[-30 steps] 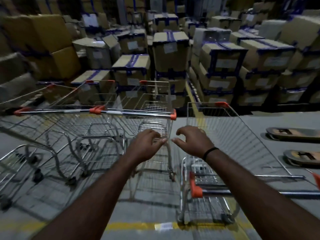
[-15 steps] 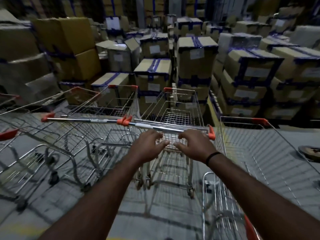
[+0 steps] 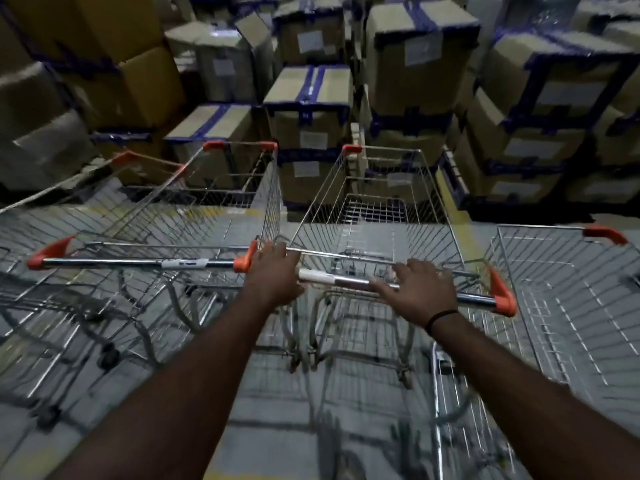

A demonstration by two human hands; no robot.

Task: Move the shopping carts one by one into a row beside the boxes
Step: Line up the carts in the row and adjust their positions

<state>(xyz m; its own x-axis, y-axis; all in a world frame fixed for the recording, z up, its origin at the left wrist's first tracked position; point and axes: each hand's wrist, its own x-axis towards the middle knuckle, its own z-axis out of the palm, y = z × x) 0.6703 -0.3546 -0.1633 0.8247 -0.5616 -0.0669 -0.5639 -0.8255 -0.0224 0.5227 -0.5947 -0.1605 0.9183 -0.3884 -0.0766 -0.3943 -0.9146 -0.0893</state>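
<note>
Your left hand (image 3: 277, 275) and right hand (image 3: 424, 289) both curl over the handle (image 3: 346, 281) of the middle cart (image 3: 377, 209). Its long axis runs straight away from you, nose near the boxes (image 3: 415, 64). Four carts show: yours, a left cart (image 3: 173, 216), a far-left cart (image 3: 86, 188) and a right cart (image 3: 571, 289).

Dim, low indoor light; far side falls into shadow. Floor (image 3: 301, 420) is smooth grey concrete with faint sheen. A yellow painted line (image 3: 475, 245) runs across it toward the far side.
</note>
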